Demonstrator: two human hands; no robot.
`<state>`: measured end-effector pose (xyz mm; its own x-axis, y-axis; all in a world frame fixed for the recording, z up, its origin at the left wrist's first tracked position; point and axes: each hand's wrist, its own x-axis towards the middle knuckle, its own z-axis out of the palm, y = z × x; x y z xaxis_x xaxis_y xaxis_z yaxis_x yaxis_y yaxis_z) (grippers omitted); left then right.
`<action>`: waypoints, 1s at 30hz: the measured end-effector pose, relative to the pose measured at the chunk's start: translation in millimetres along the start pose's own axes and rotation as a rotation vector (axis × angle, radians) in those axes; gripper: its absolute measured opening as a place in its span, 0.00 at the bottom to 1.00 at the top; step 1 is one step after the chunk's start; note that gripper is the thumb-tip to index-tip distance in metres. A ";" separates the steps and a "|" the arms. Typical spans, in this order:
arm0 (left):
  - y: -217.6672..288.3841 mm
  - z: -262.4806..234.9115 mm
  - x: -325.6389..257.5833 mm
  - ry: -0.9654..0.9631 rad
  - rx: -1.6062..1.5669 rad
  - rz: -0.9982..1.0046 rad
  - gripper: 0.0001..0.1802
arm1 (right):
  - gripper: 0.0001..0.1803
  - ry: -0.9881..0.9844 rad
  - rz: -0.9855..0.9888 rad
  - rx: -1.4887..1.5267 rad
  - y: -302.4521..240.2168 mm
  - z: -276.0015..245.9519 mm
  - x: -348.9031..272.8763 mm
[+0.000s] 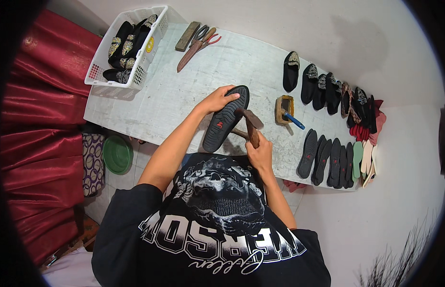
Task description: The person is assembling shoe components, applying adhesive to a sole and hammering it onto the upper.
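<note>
A black shoe (217, 135) is held with its ribbed sole up and its toe pointing away from me, above the near part of the table. My left hand (217, 100) is closed round its toe end, the thumb lying on the sole. My right hand (260, 154) grips the wooden handle of a hammer (251, 119), whose dark metal head is at the right edge of the sole. Whether the head touches the sole I cannot tell. What supports the shoe from below is mostly hidden.
A white table (153, 115) carries a white basket (145, 62) of black shoes, a sheathed knife (190, 56), red-handled pliers (212, 40), a sharpening stone (187, 36), and a glue tin (282, 109) with a blue-handled brush (294, 121). Uppers (308, 85) and loose soles (307, 154) line the right side.
</note>
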<state>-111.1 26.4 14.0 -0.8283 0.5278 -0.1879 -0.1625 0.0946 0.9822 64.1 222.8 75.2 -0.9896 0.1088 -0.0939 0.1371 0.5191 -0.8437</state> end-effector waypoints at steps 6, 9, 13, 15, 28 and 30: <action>-0.9 2.2 -8.2 0.011 0.026 0.012 0.22 | 0.12 0.011 0.020 0.020 -4.7 -1.4 -1.2; -0.1 2.2 -15.0 0.010 0.006 -0.025 0.24 | 0.12 -0.002 -0.003 -0.040 -6.6 -2.4 1.5; -7.7 2.4 -20.4 0.016 -0.025 -0.024 0.25 | 0.12 0.020 -0.014 -0.037 -7.6 0.0 8.3; -8.7 2.7 -22.4 0.023 -0.035 -0.022 0.25 | 0.12 -0.004 0.031 -0.047 -10.6 -3.7 13.3; -12.0 8.4 -26.5 0.131 0.061 0.050 0.23 | 0.13 0.024 0.031 0.002 -20.0 7.4 31.6; -6.6 8.4 -27.9 0.118 0.063 0.012 0.23 | 0.13 -0.001 0.017 0.002 -14.7 9.8 32.6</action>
<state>-82.4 18.1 12.8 -0.8881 0.4262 -0.1723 -0.1217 0.1435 0.9821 29.4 210.4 79.3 -0.9872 0.1166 -0.1093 0.1542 0.5151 -0.8431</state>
